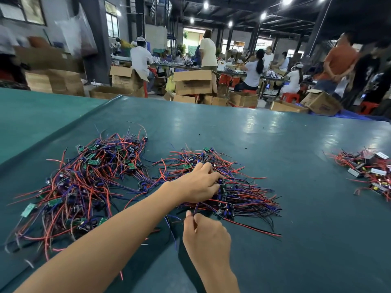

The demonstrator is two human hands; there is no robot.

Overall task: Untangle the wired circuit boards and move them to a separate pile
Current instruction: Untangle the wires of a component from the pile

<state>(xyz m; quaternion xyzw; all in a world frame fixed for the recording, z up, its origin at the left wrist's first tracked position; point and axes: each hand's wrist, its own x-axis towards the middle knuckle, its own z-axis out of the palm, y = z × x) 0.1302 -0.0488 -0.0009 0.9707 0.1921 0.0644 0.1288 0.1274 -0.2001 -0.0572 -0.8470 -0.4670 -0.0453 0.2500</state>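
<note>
left hand (198, 182) comes in from 7 o'clock, fingers curled down into the middle pile (239, 193) of wired circuit boards, gripping a clump of it. right hand (206, 235) at 6 o'clock, thumb and forefinger pinching a purple wire (195, 208) at that pile's near edge. bigger tangled pile (84, 182) at 9 o'clock, joined to the middle one by stray wires. third pile (370, 172) at 3 o'clock, well apart. all on the green table (275, 140).
</note>
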